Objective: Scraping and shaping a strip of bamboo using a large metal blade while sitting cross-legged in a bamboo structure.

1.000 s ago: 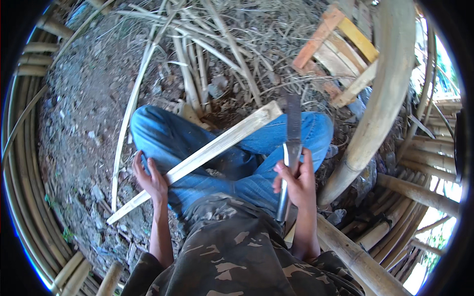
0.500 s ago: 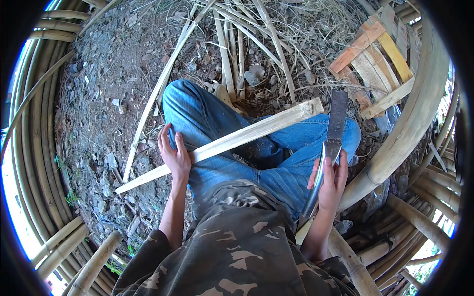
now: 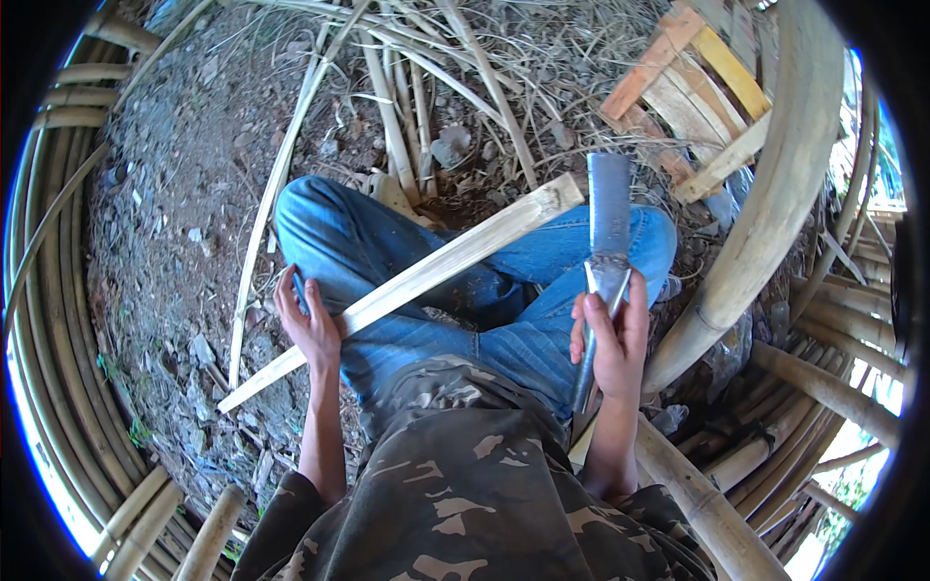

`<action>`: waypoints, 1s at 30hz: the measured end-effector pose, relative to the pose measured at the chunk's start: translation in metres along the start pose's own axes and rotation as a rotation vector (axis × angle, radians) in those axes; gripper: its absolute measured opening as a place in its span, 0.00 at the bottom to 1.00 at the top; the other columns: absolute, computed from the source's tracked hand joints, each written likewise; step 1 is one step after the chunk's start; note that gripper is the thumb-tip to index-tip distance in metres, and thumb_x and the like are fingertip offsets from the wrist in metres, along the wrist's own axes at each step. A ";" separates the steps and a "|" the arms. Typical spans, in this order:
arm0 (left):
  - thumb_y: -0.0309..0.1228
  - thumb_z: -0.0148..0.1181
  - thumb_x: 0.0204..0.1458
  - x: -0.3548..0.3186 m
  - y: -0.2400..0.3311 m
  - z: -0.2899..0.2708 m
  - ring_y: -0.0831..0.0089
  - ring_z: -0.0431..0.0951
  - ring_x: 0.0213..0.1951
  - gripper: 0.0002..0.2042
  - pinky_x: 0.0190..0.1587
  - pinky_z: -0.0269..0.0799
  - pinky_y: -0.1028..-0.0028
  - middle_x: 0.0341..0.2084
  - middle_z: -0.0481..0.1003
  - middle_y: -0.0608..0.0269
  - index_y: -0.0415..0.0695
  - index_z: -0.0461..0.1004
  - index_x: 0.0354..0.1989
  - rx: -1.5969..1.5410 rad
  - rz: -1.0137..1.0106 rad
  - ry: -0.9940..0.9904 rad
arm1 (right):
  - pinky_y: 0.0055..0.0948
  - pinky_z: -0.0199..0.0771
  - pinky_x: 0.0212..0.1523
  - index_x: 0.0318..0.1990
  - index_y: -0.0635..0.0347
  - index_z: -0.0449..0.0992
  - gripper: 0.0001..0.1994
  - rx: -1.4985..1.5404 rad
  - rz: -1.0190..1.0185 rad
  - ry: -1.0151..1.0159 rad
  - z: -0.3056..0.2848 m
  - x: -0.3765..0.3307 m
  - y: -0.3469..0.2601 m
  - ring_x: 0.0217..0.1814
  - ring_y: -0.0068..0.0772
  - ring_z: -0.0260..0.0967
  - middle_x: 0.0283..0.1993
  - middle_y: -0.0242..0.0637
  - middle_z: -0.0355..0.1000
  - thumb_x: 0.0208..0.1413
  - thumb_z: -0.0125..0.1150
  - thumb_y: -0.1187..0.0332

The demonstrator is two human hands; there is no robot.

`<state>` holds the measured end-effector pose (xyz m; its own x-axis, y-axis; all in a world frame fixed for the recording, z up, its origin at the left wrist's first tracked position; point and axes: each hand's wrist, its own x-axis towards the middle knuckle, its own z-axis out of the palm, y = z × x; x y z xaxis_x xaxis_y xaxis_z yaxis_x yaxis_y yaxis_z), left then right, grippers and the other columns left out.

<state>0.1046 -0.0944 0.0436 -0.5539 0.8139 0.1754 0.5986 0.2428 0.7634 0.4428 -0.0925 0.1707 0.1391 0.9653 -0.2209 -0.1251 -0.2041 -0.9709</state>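
Observation:
A long pale split strip of bamboo or wood [image 3: 465, 250] lies slantwise across my crossed, jeans-clad legs, its thin end reaching the ground at the left. My left hand [image 3: 312, 327] rests over the strip beside my left knee, fingers spread and thumb apart, without gripping it. In my right hand [image 3: 616, 339], above my right thigh, is a broad flat-bladed tool [image 3: 609, 205] with a tubular metal handle. The fingers and thumb close round the handle near the neck. Its square-ended blade points away from me, past the strip's thick end without visibly touching it.
Split strips [image 3: 392, 116] and dry fibres litter the stony ground ahead. A wooden crate-like frame [image 3: 707, 97] stands at the far right. A thick bamboo pole [image 3: 746, 261] curves along my right side; more bamboo poles [image 3: 63, 261] line the left.
The tool has turned in my right hand, so its blade shows a brighter face. My right thumb has shifted on the handle. The whole view has moved slightly; the left hand remains by the strip.

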 end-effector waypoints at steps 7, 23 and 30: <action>0.34 0.50 0.60 0.001 0.044 0.016 0.58 0.64 0.58 0.16 0.62 0.55 0.59 0.55 0.67 0.51 0.39 0.71 0.53 0.034 0.205 -0.013 | 0.16 0.60 0.14 0.59 0.64 0.57 0.22 -0.073 0.003 0.000 -0.003 -0.001 -0.001 0.15 0.15 0.61 0.28 0.34 0.68 0.61 0.56 0.72; 0.39 0.46 0.63 0.007 0.028 0.005 0.58 0.64 0.59 0.19 0.58 0.64 0.60 0.57 0.65 0.49 0.38 0.70 0.54 -0.074 0.122 -0.009 | 0.17 0.62 0.15 0.58 0.62 0.62 0.20 -0.234 0.039 0.043 -0.005 0.004 -0.005 0.16 0.15 0.62 0.26 0.32 0.68 0.61 0.55 0.70; 0.39 0.43 0.64 0.006 0.007 0.003 0.56 0.61 0.61 0.20 0.61 0.58 0.56 0.59 0.62 0.48 0.39 0.65 0.58 0.034 0.124 -0.056 | 0.18 0.62 0.15 0.58 0.64 0.61 0.20 -0.189 0.039 0.026 -0.001 0.000 -0.002 0.16 0.15 0.62 0.25 0.32 0.68 0.61 0.56 0.68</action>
<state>0.1075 -0.0861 0.0483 -0.4422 0.8665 0.2315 0.6804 0.1559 0.7160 0.4438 -0.0917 0.1725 0.1633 0.9521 -0.2587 0.0554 -0.2706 -0.9611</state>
